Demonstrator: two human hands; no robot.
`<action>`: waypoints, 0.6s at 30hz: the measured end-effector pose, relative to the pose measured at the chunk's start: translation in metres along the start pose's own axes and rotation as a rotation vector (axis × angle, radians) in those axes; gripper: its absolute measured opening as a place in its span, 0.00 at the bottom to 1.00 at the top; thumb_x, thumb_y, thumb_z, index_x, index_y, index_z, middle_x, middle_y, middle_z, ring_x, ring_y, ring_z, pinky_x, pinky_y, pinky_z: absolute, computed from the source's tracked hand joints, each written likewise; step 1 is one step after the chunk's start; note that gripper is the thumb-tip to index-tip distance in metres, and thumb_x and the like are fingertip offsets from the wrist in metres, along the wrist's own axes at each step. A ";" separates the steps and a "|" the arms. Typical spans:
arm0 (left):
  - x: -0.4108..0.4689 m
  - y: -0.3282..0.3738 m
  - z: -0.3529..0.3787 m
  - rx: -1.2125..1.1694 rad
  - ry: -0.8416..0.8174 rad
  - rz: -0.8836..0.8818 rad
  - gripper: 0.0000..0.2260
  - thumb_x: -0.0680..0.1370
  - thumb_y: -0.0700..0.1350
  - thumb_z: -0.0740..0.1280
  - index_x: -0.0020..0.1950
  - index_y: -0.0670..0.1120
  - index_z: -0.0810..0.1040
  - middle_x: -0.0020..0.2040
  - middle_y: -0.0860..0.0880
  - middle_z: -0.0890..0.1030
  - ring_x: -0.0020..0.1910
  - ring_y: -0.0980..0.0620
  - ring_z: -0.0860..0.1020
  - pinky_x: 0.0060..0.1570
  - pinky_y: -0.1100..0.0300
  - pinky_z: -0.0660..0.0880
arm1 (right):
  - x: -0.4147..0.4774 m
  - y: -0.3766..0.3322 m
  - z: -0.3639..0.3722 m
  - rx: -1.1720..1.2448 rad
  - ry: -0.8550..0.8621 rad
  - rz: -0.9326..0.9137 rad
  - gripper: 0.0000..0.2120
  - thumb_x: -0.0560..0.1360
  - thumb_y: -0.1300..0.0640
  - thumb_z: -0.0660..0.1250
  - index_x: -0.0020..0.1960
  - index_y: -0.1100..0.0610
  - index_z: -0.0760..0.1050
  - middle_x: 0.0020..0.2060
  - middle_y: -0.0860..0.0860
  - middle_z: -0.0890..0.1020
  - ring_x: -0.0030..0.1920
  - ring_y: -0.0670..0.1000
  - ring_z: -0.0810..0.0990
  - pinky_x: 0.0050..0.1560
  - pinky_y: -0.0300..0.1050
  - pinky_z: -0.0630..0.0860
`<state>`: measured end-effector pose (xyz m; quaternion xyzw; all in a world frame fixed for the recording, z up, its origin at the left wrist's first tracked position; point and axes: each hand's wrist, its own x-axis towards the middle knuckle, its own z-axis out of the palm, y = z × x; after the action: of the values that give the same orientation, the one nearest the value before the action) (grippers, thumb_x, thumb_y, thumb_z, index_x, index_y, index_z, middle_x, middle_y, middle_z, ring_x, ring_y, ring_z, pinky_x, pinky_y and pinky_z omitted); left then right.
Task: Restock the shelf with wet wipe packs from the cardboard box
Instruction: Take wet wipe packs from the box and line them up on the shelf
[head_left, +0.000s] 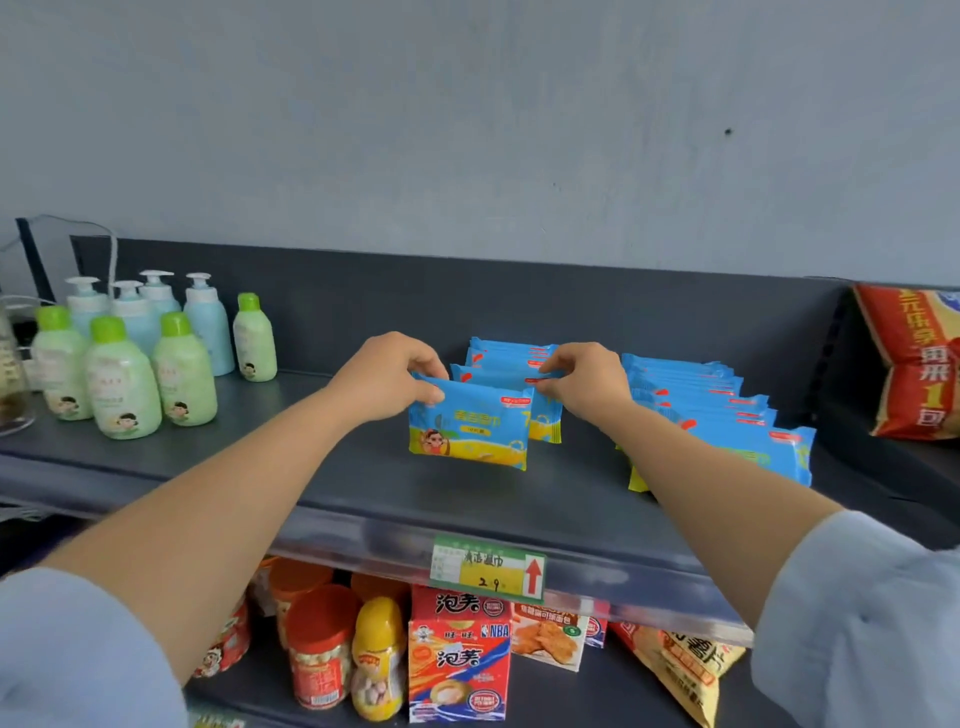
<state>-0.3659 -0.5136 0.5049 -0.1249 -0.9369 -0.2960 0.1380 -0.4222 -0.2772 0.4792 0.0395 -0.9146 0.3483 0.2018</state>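
Now | L hand (387, 376) pinches front wipe pack (467, 431) — top corner | R hand (587, 387) pinches pack behind (493, 376) | both upright on shelf (234, 452)

Behind the front wet wipe pack (467, 431), the next pack (545, 428) shows only its right end. Further right, a forearm (691, 478) part-covers the second row (737, 415); the red bag (914, 364) is cropped.

Left hand (387, 376): pinches the front pack's (470, 434) top left corner.
Right hand (587, 382): pinches the top of the pack behind (545, 423) (both upright on the shelf (311, 467)).
Row (727, 415): more packs, right of the hands.
Bottles (124, 364): far left.
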 end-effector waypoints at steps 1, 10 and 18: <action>0.005 -0.003 0.001 0.004 -0.012 0.000 0.04 0.73 0.42 0.73 0.43 0.51 0.81 0.44 0.56 0.81 0.44 0.57 0.79 0.50 0.51 0.79 | 0.003 0.001 0.003 0.002 -0.001 0.013 0.07 0.71 0.54 0.75 0.45 0.51 0.79 0.48 0.47 0.80 0.47 0.49 0.79 0.43 0.42 0.75; 0.040 -0.020 0.013 0.030 -0.050 0.006 0.04 0.74 0.42 0.72 0.46 0.51 0.80 0.47 0.55 0.80 0.43 0.59 0.77 0.44 0.60 0.76 | 0.028 0.007 0.016 -0.068 0.066 0.084 0.08 0.72 0.53 0.73 0.51 0.53 0.80 0.53 0.52 0.81 0.48 0.52 0.79 0.43 0.44 0.76; 0.054 -0.017 0.032 0.147 -0.021 0.101 0.13 0.74 0.41 0.71 0.56 0.49 0.73 0.54 0.53 0.76 0.52 0.53 0.75 0.48 0.58 0.74 | 0.034 0.012 0.019 -0.140 0.103 0.063 0.13 0.74 0.55 0.71 0.58 0.55 0.77 0.56 0.52 0.80 0.51 0.51 0.79 0.45 0.43 0.76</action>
<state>-0.4269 -0.4997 0.4887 -0.1644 -0.9500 -0.2178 0.1515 -0.4626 -0.2781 0.4729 -0.0215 -0.9259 0.2912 0.2398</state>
